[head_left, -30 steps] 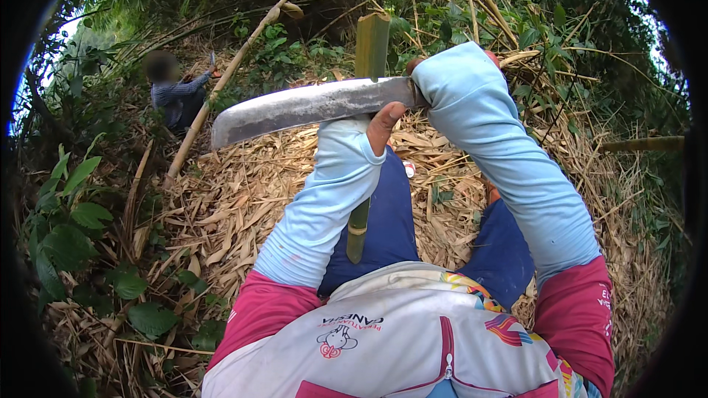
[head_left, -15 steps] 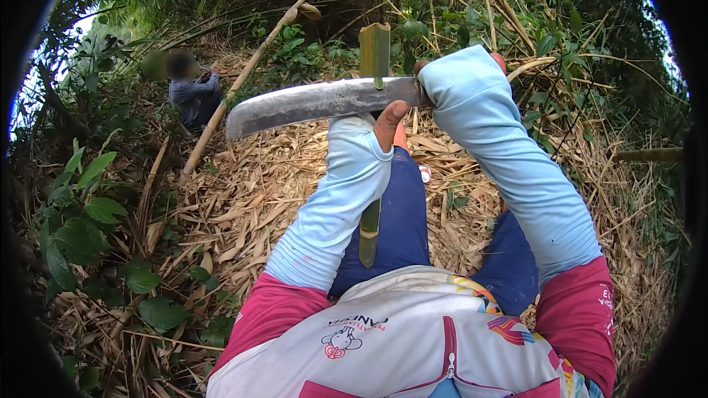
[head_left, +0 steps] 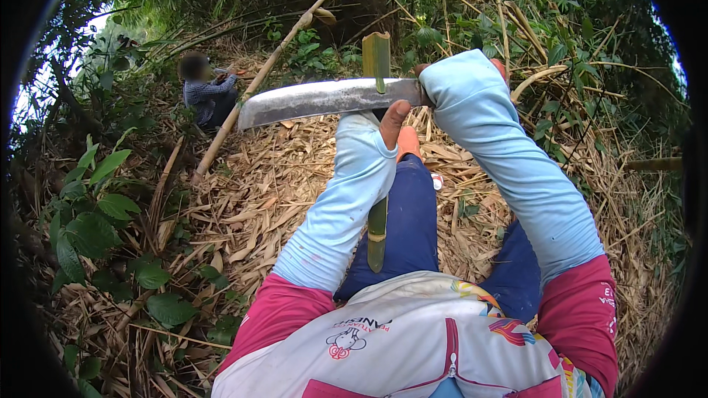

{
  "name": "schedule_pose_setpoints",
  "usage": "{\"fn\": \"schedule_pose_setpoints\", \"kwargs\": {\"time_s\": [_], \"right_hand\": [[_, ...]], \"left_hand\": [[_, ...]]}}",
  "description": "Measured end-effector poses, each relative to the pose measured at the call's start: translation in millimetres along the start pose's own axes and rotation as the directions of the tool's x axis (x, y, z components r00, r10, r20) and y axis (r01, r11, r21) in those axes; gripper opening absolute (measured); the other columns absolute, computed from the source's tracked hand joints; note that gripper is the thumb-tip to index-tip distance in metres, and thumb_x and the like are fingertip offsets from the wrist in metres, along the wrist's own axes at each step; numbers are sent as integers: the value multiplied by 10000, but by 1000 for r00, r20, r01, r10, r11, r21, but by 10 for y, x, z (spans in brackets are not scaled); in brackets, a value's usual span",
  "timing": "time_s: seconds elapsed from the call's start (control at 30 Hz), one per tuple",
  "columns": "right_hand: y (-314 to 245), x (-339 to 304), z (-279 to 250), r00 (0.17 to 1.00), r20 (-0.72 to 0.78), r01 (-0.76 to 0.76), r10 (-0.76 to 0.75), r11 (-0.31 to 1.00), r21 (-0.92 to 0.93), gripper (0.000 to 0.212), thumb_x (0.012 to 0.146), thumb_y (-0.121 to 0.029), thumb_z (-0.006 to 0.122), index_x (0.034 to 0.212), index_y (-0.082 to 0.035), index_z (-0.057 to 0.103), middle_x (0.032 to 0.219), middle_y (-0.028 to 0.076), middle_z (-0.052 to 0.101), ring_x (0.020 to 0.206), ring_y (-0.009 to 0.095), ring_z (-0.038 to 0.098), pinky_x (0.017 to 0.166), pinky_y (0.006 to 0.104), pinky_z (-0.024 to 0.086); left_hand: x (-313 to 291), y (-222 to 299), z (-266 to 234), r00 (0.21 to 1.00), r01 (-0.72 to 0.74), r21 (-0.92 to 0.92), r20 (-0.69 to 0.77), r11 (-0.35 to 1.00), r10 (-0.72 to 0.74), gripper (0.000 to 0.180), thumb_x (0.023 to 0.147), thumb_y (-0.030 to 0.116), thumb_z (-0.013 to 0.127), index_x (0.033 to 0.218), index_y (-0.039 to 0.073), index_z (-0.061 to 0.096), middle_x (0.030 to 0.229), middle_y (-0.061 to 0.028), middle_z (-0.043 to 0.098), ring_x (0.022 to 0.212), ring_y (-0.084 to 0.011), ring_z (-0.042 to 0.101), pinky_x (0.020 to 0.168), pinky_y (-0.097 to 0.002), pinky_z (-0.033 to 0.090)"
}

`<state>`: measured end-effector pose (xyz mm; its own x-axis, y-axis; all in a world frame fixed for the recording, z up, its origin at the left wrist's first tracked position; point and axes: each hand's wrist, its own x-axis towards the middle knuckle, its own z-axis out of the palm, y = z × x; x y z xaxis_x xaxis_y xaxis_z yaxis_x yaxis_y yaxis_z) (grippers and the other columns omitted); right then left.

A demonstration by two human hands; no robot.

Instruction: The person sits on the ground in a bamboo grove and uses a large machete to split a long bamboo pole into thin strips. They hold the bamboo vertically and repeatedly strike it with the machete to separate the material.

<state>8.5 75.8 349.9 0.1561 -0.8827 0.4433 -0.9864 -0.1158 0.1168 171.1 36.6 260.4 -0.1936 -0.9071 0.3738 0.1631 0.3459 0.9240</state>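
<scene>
A green bamboo piece [head_left: 377, 59] stands upright in front of me, its lower end [head_left: 377, 232] near my lap. My left hand [head_left: 393, 121] grips it midway, thumb up, sleeve in light blue. A long steel machete blade [head_left: 324, 99] lies across the bamboo's top part, pointing left, its edge set into the bamboo. My right hand [head_left: 422, 74] holds the machete's handle; the hand is mostly hidden behind its light blue sleeve.
Dry bamboo leaves [head_left: 251, 199] cover the ground. A long thin bamboo pole [head_left: 273, 59] leans diagonally at upper left. Another person [head_left: 206, 92] crouches beyond the pole. Green broadleaf plants [head_left: 96, 214] fill the left; tangled stems [head_left: 590, 103] the right.
The view has shifted slightly, so the blade and bamboo sit a little further right and higher. The grip of both hands is unchanged.
</scene>
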Motion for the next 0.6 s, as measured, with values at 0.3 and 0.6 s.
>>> {"fn": "schedule_pose_setpoints", "kwargs": {"time_s": [0.3,0.6], "right_hand": [[107,-80,-10,998,-38,52,-52,999,-17,135,647,-108,709,774,-110,663,649,112,635,663,306,668,579,414,504],[103,-231,19,995,-64,77,-80,996,-36,130,643,-113,697,770,-130,673,631,92,626,638,299,657,573,411,496]], "left_hand": [[-91,288,-87,947,228,168,191,959,-258,582,880,539,667,1002,-28,626,905,-99,619,821,-179,547,781,-321,450],[-170,343,71,975,72,-17,213,997,-67,470,853,302,769,1146,-13,581,1072,-99,631,1002,-196,580,926,-323,441]]}}
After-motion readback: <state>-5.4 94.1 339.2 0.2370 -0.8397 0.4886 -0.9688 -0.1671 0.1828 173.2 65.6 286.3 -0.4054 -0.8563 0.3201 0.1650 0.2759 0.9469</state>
